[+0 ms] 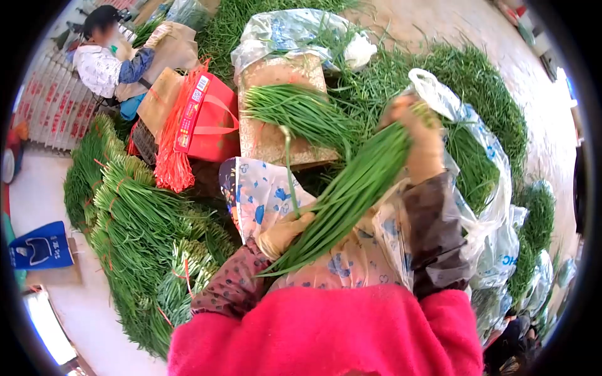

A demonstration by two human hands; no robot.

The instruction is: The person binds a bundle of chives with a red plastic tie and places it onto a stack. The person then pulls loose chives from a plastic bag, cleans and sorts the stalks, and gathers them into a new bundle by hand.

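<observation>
Green bundle of long, thin leaves (360,194) slants toward two o'clock; likely light, limp, easily bruised, best held at stem end (425,114). Right hand (424,143), blurred, apparently grips there; left hand (286,235) holds slim pale-tipped green stalk (289,164), touches leaves.

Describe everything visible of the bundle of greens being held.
The bundle of greens is loose, long, slim leaves, deep green, with paler ends at the right hand, which grips it. No tie shows. It slants down across the patterned apron toward the left sleeve, tips tapering; the left hand appears to touch its side.
</observation>
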